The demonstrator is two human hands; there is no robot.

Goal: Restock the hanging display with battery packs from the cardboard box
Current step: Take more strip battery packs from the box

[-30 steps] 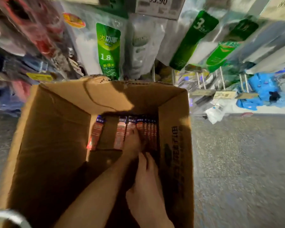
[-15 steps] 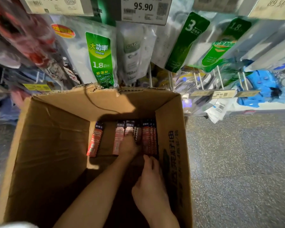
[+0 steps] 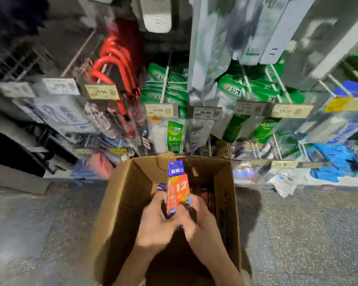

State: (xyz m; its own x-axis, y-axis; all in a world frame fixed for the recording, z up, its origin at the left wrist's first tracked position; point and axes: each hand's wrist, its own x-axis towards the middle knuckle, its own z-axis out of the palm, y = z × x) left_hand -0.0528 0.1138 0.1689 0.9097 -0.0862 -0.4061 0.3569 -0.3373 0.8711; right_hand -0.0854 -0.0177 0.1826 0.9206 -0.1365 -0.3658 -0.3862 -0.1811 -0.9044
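Note:
An open cardboard box (image 3: 122, 203) stands on the floor below me. Above its opening both hands hold a small stack of battery packs (image 3: 179, 193), red-orange cards with a blue top and a large "12". My left hand (image 3: 157, 226) grips the stack's lower left side. My right hand (image 3: 198, 221) grips its lower right side. More battery packs (image 3: 207, 201) stand in a dark row inside the box against the right wall, partly hidden by my hands. The hanging display (image 3: 163, 93) rises behind the box, its metal pegs full of green and white packages.
Price tags (image 3: 205, 112) hang at the peg ends. Red coiled cables (image 3: 112, 65) hang at upper left, blue goods (image 3: 335, 162) at lower right. Speckled grey floor (image 3: 298, 234) lies on both sides of the box. The view is motion-blurred.
Both hands were deep in the box at the row of packs; now they have come up holding a stack of packs above the opening. The camera has tilted up toward the display.

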